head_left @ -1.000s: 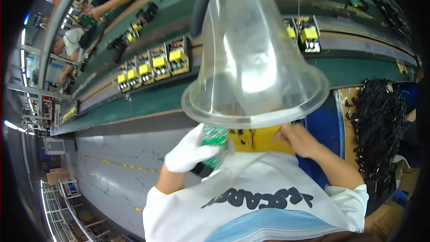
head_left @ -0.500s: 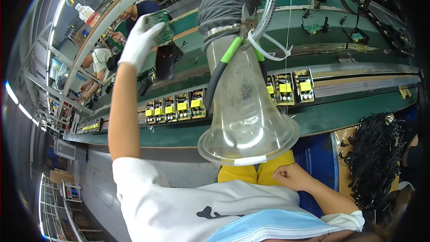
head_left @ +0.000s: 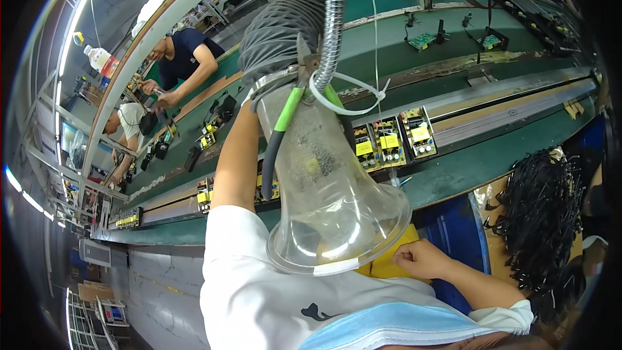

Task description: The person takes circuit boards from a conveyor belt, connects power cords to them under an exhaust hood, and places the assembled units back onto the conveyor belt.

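Observation:
My left arm [head_left: 233,155] stretches up and away over the green conveyor bench [head_left: 492,155]. Its hand is hidden behind the grey ribbed hose [head_left: 285,19], so I cannot see what it holds. My right hand [head_left: 421,259] lies low in front of me with its fingers curled into a fist, resting at the edge of a yellow block [head_left: 389,262] on a blue mat [head_left: 453,233]. A clear plastic extraction funnel [head_left: 330,201] hangs from the hose right between my two arms and covers most of the yellow block.
Yellow-and-green circuit boards [head_left: 392,139] sit in a row on the conveyor rail. A heap of black cables [head_left: 538,214] lies at my right. Two other people [head_left: 184,58] [head_left: 133,120] work at the far side, upper left. A bottle [head_left: 100,58] stands on a shelf.
My gloved left hand, which carried a green board upward, has gone out of sight behind the hose. The view has tilted up slightly. My right hand stays by the yellow block.

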A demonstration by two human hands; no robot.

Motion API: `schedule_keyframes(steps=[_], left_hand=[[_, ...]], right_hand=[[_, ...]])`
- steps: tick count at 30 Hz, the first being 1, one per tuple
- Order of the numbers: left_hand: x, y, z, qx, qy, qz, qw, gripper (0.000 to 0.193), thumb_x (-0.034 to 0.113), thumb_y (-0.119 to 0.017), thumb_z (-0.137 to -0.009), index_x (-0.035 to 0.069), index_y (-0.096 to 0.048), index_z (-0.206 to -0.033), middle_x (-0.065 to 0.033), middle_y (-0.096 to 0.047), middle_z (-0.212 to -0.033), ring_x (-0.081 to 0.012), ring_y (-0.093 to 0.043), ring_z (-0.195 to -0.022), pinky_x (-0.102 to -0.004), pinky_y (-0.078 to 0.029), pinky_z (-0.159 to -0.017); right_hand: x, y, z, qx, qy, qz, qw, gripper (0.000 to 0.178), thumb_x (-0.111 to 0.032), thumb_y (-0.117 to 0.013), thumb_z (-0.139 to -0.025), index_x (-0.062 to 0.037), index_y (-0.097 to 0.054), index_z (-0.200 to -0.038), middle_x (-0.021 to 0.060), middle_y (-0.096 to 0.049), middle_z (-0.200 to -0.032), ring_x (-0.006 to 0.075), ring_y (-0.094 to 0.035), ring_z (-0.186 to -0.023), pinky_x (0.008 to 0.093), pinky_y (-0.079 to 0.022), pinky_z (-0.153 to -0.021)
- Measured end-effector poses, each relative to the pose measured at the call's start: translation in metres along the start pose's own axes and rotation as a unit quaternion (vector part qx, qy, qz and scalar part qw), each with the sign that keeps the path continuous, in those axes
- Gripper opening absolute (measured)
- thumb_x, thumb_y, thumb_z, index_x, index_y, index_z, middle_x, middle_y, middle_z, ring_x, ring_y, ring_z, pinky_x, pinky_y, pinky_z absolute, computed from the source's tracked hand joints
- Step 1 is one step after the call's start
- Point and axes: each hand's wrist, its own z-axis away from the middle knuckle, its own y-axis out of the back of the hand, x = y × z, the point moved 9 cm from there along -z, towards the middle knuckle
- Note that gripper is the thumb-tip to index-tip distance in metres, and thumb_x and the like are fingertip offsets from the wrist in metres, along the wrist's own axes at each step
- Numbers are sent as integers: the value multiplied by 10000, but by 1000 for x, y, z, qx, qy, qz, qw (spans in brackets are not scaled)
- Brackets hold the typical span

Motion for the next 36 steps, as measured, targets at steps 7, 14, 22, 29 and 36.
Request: schedule_keyframes(steps=[7, 14, 22, 29, 36], left_hand=[[69, 96, 137, -163, -64, 153, 973, 668, 309, -712, -790, -45, -468, -1302, -244, -551, -1270, -321, -526, -1201, -369, -411, -1005], [82, 77, 263, -299, -166, -79, 936, 1154, 396, -876, -509, 23, -290, -1431, -243, -417, -1384, -376, -379, -1309, -457, -248, -1128], [81, 110, 299, 7, -196, 4, 981, 990, 353, -830, -529, 25, -389, -1352, -270, -456, -1304, -393, -353, -1316, -549, -173, -1130], [144, 97, 425, -135, -311, 301, 891, 989, 300, -863, -486, 43, -411, -1327, -214, -494, -1231, -376, -462, -1177, -428, -351, -1035], [235, -9, 470, -115, -277, 546, 782, 1009, 148, -812, -589, 36, -267, -1431, -204, -320, -1440, -335, -325, -1352, -399, -264, -1114]], right_hand=[[3, -11, 0, -6, 2, -10, 1000, 200, -177, -637, -848, 18, -677, -857, 65, -565, -580, 115, -479, -508, 280, -405, -509], [21, -17, -4, 3, -23, -9, 1000, 223, -188, -638, -854, 30, -680, -871, 21, -525, -573, 78, -443, -533, 263, -396, -517], [14, -34, -3, -21, 18, -83, 996, 254, -209, -624, -882, 31, -691, -931, -6, -592, -674, 56, -480, -582, 237, -403, -535], [-26, -68, 25, -165, -100, -249, 949, 282, -261, -594, -938, -19, -648, -1073, -6, -614, -764, 18, -399, -545, 194, -275, -424], [-28, -70, 21, -119, -25, -435, 892, 379, -211, -604, -935, -46, -497, -1259, 31, -607, -1010, 21, -414, -561, 190, -284, -422]])
